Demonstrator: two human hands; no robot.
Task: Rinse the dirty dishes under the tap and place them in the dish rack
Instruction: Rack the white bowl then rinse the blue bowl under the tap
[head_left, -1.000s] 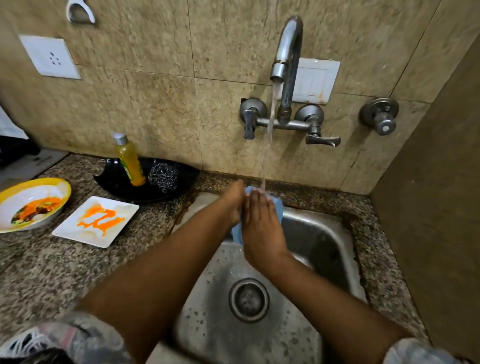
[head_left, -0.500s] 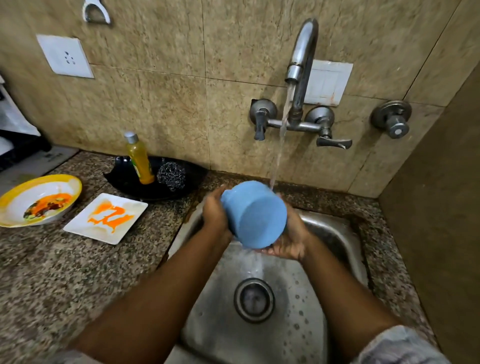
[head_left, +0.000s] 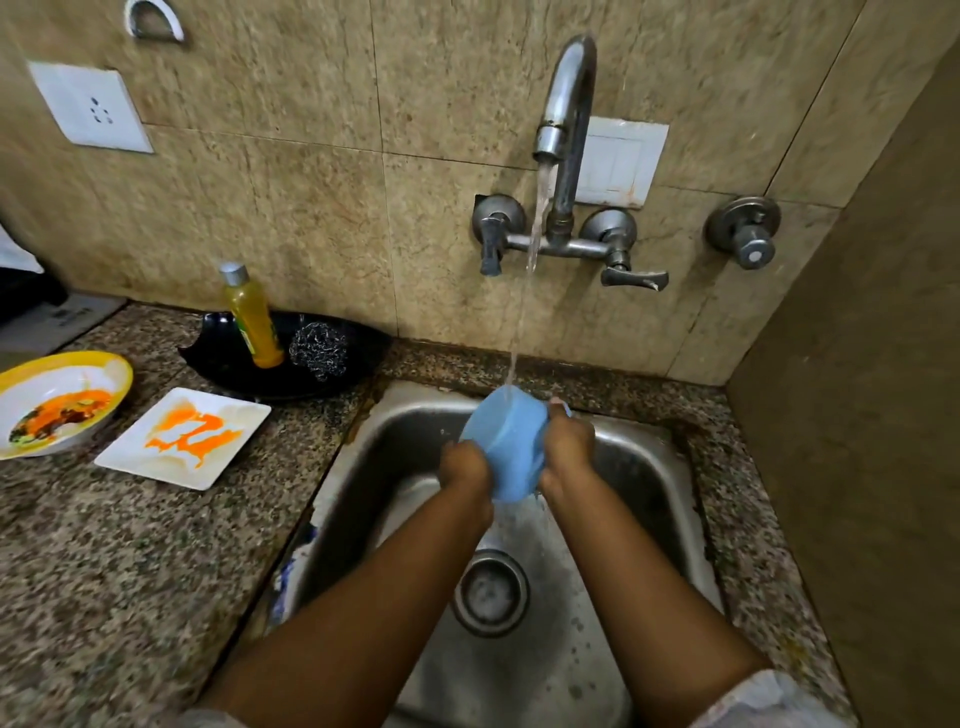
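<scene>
A blue cup (head_left: 506, 447) is held over the steel sink (head_left: 670, 467), its base turned up towards me. My left hand (head_left: 465, 467) grips its left side and my right hand (head_left: 569, 452) grips its right side. Water from the wall tap (head_left: 566, 130) runs in a thin stream onto the cup's upper edge and drips off below. On the counter to the left lie a white square plate (head_left: 182, 439) smeared with orange sauce and a yellow-rimmed bowl (head_left: 57, 402) with food remains. No dish rack is in view.
A black dish (head_left: 234, 364) against the wall holds a yellow soap bottle (head_left: 252, 317) and a steel scrubber (head_left: 318, 349). The sink drain (head_left: 489, 592) lies below my hands. A brown side wall (head_left: 872, 415) closes off the right. Granite counter (head_left: 130, 561) spreads to the left.
The cup, earlier hidden behind my hands under the stream, now has its base turned towards me. My hands have shifted to grip it from both sides.
</scene>
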